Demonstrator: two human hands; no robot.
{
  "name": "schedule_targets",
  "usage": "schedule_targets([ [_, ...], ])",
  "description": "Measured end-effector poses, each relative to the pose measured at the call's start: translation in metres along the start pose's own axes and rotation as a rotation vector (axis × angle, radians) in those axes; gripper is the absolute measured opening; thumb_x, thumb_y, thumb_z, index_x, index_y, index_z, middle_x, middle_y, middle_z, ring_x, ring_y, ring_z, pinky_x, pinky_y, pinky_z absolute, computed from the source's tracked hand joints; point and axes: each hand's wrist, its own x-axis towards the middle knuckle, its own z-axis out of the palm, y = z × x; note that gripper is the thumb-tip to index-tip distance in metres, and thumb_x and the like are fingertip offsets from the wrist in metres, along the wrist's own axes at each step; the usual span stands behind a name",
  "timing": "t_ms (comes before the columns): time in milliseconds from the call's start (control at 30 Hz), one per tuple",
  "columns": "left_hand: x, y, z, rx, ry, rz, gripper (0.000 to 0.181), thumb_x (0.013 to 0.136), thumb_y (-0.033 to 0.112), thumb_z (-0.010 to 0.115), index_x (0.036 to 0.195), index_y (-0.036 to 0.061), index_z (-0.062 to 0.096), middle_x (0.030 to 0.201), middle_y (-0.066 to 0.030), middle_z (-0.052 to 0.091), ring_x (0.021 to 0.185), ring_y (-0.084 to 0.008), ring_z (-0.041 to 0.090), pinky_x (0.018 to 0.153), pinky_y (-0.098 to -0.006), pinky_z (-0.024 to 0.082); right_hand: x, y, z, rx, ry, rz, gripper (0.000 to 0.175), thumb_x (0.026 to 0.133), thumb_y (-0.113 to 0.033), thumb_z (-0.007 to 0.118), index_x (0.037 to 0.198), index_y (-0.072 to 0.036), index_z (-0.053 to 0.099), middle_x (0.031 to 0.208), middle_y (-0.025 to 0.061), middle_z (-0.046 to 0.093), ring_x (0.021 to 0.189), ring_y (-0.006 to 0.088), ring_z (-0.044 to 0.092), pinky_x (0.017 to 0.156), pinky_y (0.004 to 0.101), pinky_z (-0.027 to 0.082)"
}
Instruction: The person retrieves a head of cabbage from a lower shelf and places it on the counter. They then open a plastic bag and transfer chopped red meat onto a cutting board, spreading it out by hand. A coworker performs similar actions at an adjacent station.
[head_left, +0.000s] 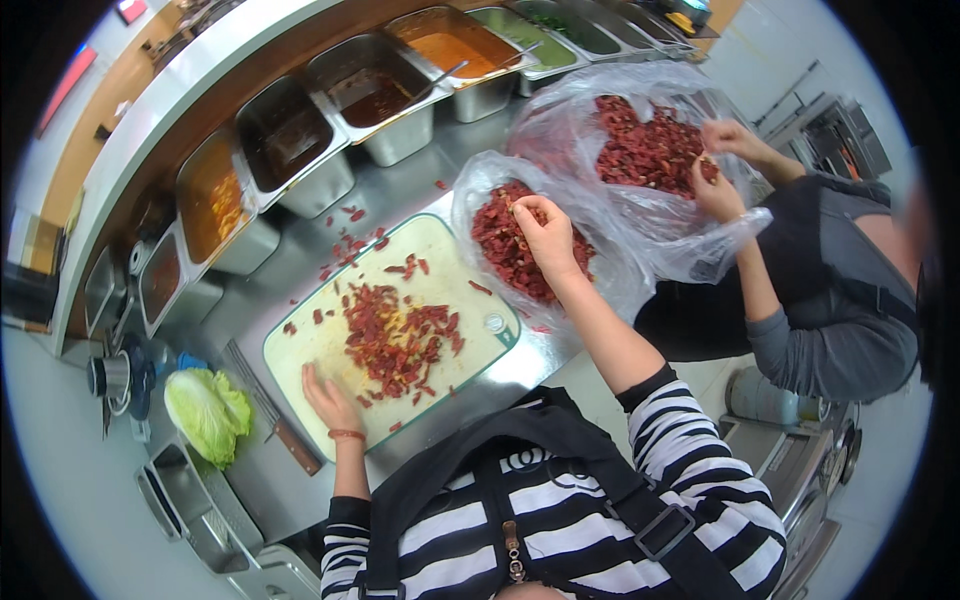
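Cut dried red chili pieces (382, 337) lie heaped with yellow seeds on a pale cutting board (300, 405) with a green rim. My left hand (330, 401) rests flat on the board's near-left part, beside the heap, holding nothing. Over a clear plastic bag (480, 166) of red chili pieces (502, 240), to the board's right, is my right hand (544, 236). Its thumb and fingers pinch what looks like a small chili piece, mostly hidden by the fingertips. Left of the board lies a cleaver (274, 416) with a wooden handle.
A co-worker's hands (720, 180) handle chili pieces at a larger plastic bag (555, 127) on the right. Steel pans of sauces (401, 127) line the counter's back. A napa cabbage (199, 409) sits at left. Stray chili bits (349, 247) lie behind the board.
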Motion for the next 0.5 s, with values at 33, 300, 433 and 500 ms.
schedule_targets([
  [33, 0.0, 0.002, 0.0, -0.016, 0.001, -0.001, 0.037, 0.081, 0.012, 0.035, 0.115, -0.003, 0.036, 0.119, -0.0188, 0.035, 0.113, -0.0306, 0.031, 0.096, -0.0377, 0.022, 0.001, 0.001, -0.011, -0.068, -0.045, 0.013, 0.014, 0.077, -0.014, 0.053, 0.079, -0.001, 0.057, 0.067, 0.0007, 0.055, 0.06, 0.0062, 0.049, 0.056, 0.0203, 0.039],
  [300, 0.002, 0.003, 0.0, -0.016, -0.017, -0.019, 0.036, 0.082, 0.011, 0.034, 0.115, -0.0038, 0.036, 0.119, -0.0185, 0.036, 0.113, -0.0304, 0.031, 0.096, -0.0375, 0.022, -0.007, 0.005, -0.056, -0.402, -0.147, -0.105, 0.027, 0.083, -0.023, 0.04, 0.087, -0.004, 0.058, 0.092, 0.0107, 0.058, 0.086, 0.0242, 0.053, 0.078, 0.0305, 0.04],
  [433, -0.001, -0.001, -0.004, 0.012, -0.018, 0.025, 0.036, 0.082, 0.01, 0.035, 0.115, -0.004, 0.036, 0.12, -0.0184, 0.035, 0.113, -0.0305, 0.031, 0.095, -0.0377, 0.022, -0.019, 0.0, -0.062, -0.573, -0.128, -0.212, 0.021, 0.079, -0.019, 0.047, 0.091, -0.004, 0.055, 0.1, 0.0114, 0.054, 0.095, 0.0272, 0.047, 0.084, 0.033, 0.035],
  [500, 0.002, 0.004, -0.001, -0.016, -0.024, 0.0, 0.036, 0.082, 0.01, 0.035, 0.115, -0.0035, 0.036, 0.12, -0.0188, 0.034, 0.113, -0.0307, 0.031, 0.095, -0.0376, 0.022, -0.024, -0.01, -0.061, -0.726, -0.078, -0.364, 0.022, 0.075, -0.017, 0.051, 0.093, -0.005, 0.054, 0.103, 0.0128, 0.051, 0.096, 0.0284, 0.046, 0.084, 0.0341, 0.035],
])
